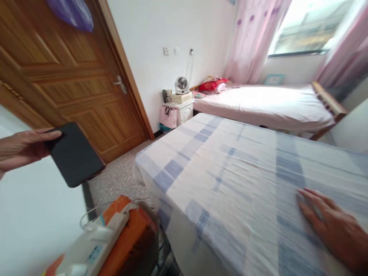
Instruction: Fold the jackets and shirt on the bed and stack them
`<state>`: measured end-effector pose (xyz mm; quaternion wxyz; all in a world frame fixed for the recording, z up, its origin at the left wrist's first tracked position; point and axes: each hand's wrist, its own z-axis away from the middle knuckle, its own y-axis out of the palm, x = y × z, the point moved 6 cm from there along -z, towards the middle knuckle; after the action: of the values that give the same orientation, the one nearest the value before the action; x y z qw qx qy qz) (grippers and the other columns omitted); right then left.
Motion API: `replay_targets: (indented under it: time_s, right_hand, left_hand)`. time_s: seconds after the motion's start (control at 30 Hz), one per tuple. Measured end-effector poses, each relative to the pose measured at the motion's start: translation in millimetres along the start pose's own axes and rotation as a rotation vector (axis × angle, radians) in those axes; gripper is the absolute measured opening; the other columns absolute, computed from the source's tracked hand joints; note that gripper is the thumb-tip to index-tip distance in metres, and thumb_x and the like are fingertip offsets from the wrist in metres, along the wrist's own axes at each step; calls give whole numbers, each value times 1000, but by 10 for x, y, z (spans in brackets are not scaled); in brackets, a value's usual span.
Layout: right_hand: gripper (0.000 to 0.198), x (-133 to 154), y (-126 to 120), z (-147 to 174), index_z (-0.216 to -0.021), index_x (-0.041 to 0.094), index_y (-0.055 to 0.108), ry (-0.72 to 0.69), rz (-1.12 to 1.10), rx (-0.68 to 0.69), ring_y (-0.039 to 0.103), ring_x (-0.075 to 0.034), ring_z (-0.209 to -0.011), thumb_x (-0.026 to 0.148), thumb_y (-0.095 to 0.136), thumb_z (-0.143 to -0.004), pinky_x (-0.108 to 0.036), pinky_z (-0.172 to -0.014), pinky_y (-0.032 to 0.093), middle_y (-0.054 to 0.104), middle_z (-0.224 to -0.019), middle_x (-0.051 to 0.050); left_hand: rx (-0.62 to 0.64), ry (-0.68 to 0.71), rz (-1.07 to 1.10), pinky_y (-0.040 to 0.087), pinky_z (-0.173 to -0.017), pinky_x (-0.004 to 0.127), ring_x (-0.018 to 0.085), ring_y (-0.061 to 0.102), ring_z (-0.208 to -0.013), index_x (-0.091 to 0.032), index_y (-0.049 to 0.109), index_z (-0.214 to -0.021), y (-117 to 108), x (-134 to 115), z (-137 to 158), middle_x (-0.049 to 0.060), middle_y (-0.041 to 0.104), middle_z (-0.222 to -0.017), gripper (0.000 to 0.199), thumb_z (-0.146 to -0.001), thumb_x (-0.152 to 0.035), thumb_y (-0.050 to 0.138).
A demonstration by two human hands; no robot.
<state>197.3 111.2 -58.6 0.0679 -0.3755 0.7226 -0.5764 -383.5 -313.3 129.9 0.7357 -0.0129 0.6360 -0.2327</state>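
At the left, my left hand [30, 145] grips a dark smartphone [75, 155] by one end, thumb on top and the fingers beneath. The phone is held in the air, its black face turned toward me. My right hand [330, 222] lies on the bed at the lower right, palm down with its fingers stretched out. It touches the blue-and-white patterned sheet [230, 168], which is slightly wrinkled. Nothing shows in the right hand.
Below the phone, a white power strip [99, 245] with plugs and a cable rests on an orange box [135, 237]. A wooden door [77, 76] stands closed at the left. Beyond the bed are a white cabinet [185, 112] with a fan [182, 85] and a second bed [258, 101].
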Motion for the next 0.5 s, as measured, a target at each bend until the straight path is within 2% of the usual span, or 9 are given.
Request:
replay_targets:
  time_s: [0.03,0.1,0.17,0.23,0.27,0.37,0.43,0.5]
  right_hand:
    - [48,68,-61,2,-119,16,57,19,-38,32,48,-31,-120,47,40,-86,-45,-101,35,51,-130,-19]
    - [46,260,-219,12,-122,18,55,87,-174,79,47,-29,-122,43,44,-86,-43,-104,33,49,-133,-16]
    - [45,502,-348,40,-123,24,55,172,-398,157,51,-28,-119,47,45,-86,-44,-101,37,51,-132,-12]
    - [49,771,-382,95,-125,24,53,239,-712,304,59,-26,-106,53,41,-87,-43,-89,47,54,-128,-13]
    - [52,891,-374,129,-127,23,52,272,-856,378,63,-25,-98,55,39,-88,-41,-80,52,54,-126,-14]
    - [52,1123,-294,222,-127,20,50,328,-1179,545,67,-20,-79,54,37,-90,-29,-56,52,58,-117,-15]
    - [48,1161,-236,259,-125,19,52,316,-1316,586,66,-17,-73,50,39,-91,-23,-50,48,62,-104,-12]
    - [43,1132,-188,281,-122,17,53,288,-1396,574,65,-14,-68,45,43,-91,-20,-49,46,63,-88,-8]
  left_hand:
    - [58,55,40,48,-77,27,16,57,-102,-12,47,-126,366,-146,-6,-3,73,-90,39,-98,-32,30]
    - [240,137,128,51,-73,25,18,61,-96,-9,50,-124,1205,-373,127,3,72,-95,40,-93,-34,45]
    - [551,127,189,54,-72,25,18,64,-90,-8,55,-119,2121,-468,432,7,71,-100,37,-86,-23,58]
    - [819,91,235,55,-74,25,17,66,-85,-10,63,-111,2923,-471,809,9,71,-102,33,-78,-11,63]
    - [932,79,233,55,-75,25,17,67,-85,-10,65,-107,3265,-448,992,10,71,-102,31,-76,-11,65]
    - [1200,64,223,54,-75,25,18,67,-86,-11,68,-103,4049,-331,1446,11,70,-102,31,-73,-17,70]
    - [1300,73,206,54,-72,24,17,67,-81,-12,68,-102,4389,-243,1640,10,71,-98,32,-72,-20,72]
    - [1356,91,197,53,-69,23,16,67,-77,-12,69,-100,4620,-159,1777,9,72,-95,31,-71,-22,73]
